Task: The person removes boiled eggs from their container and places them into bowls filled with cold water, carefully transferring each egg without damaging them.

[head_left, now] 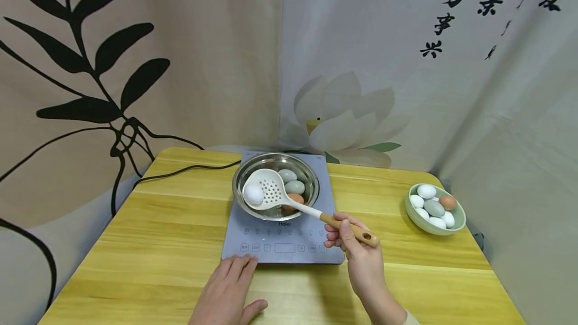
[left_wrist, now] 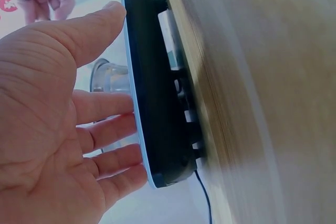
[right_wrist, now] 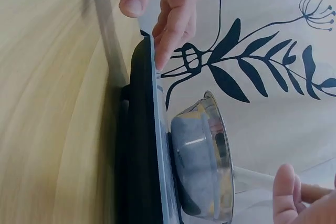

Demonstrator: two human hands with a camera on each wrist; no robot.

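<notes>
My right hand (head_left: 363, 257) grips the wooden handle of a white slotted spoon (head_left: 272, 188). A white egg (head_left: 254, 194) sits in the spoon's head, over a steel bowl (head_left: 238, 199). Inside the bowl are grey-green eggs (head_left: 294, 187) and a brown egg (head_left: 295, 198), partly covered by the spoon. The bowl stands on a lilac induction cooktop (head_left: 284, 237). With its fingers extended, my left hand (head_left: 226, 292) touches the cooktop's front left edge; the left wrist view shows the fingertips along the edge of its top (left_wrist: 137, 114).
To the right on the wooden table (head_left: 180, 224), a pale green bowl (head_left: 433, 230) holds several white eggs, a grey-green one and a brown one. A black cord (head_left: 189, 167) runs left from the cooktop. Printed curtains (head_left: 217, 64) hang behind the table.
</notes>
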